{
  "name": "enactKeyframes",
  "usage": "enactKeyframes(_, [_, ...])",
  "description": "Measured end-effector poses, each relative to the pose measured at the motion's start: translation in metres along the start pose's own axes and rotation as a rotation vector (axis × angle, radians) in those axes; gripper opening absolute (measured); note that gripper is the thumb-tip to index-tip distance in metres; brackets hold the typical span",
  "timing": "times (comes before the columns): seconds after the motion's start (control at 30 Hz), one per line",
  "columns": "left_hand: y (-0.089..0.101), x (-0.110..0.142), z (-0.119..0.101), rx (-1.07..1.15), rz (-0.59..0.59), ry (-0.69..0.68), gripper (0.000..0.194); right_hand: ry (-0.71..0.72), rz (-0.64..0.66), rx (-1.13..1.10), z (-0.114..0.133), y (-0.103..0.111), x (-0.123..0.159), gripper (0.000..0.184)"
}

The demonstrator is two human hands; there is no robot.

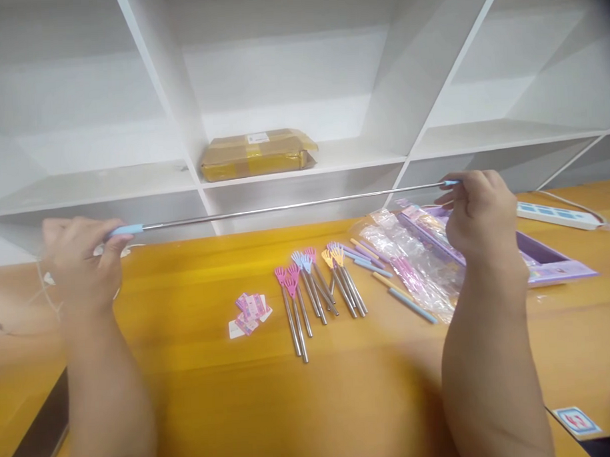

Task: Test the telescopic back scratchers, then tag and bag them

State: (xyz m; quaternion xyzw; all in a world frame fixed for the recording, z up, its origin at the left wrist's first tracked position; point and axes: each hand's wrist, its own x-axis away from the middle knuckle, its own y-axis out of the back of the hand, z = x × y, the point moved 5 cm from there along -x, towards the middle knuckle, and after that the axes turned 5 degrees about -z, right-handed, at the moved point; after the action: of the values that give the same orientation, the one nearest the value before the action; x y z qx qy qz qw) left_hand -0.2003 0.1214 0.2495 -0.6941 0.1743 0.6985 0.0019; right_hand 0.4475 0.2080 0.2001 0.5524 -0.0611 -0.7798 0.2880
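Note:
A telescopic back scratcher [294,204] is drawn out long and held level above the table. My left hand [83,259] is closed on its light blue handle. At the other end, the fingers of my right hand [479,209] pinch the light blue tip, mostly hidden by them. Below lie several shortened back scratchers with steel rods: pink ones [293,282], light blue ones [302,263] and yellow ones [336,259]. Loose blue, yellow and purple handle sleeves [412,306] lie to their right. Small printed cards [250,312] rest to their left.
Clear plastic bags [421,271] and an open purple box [551,256] lie at the right, near a white power strip [559,215]. A taped carton [255,155] sits on the white shelf [352,159] behind. A dark flat object [42,424] is at the lower left.

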Motion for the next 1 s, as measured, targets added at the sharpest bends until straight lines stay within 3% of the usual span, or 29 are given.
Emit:
enactKeyframes(0.23, [0.002, -0.004, -0.009, -0.007, -0.014, -0.083, 0.068, -0.087, -0.017, 0.033, -0.016, 0.008, -0.003, 0.036])
enactKeyframes(0.33, [-0.001, -0.007, -0.033, 0.023, -0.003, -0.185, 0.063, -0.006, -0.010, 0.030, -0.005, 0.004, -0.005, 0.035])
enactKeyframes(0.4, [-0.009, -0.002, -0.068, 0.064, 0.018, -0.296, 0.049, 0.110, 0.019, -0.014, 0.026, -0.004, 0.002, 0.037])
enactKeyframes(0.47, [-0.019, 0.008, -0.113, 0.092, 0.045, -0.376, 0.033, 0.255, 0.109, -0.081, 0.076, -0.018, 0.022, 0.046])
enactKeyframes(0.57, [-0.030, 0.027, -0.173, 0.085, 0.023, -0.402, 0.029, 0.472, 0.269, -0.086, 0.161, -0.040, 0.069, 0.047])
enactKeyframes(0.63, [-0.034, 0.035, -0.193, 0.095, 0.041, -0.390, 0.027, 0.534, 0.342, -0.068, 0.199, -0.049, 0.096, 0.044])
enactKeyframes(0.73, [-0.036, 0.038, -0.195, 0.150, 0.098, -0.400, 0.023, 0.582, 0.390, -0.104, 0.221, -0.051, 0.115, 0.043])
enactKeyframes(0.9, [-0.038, 0.035, -0.180, 0.242, 0.204, -0.394, 0.011, 0.588, 0.426, -0.144, 0.211, -0.045, 0.104, 0.025])
enactKeyframes(1.0, [-0.038, 0.035, -0.178, 0.315, 0.281, -0.410, 0.008, 0.610, 0.467, -0.166, 0.210, -0.042, 0.099, 0.026])
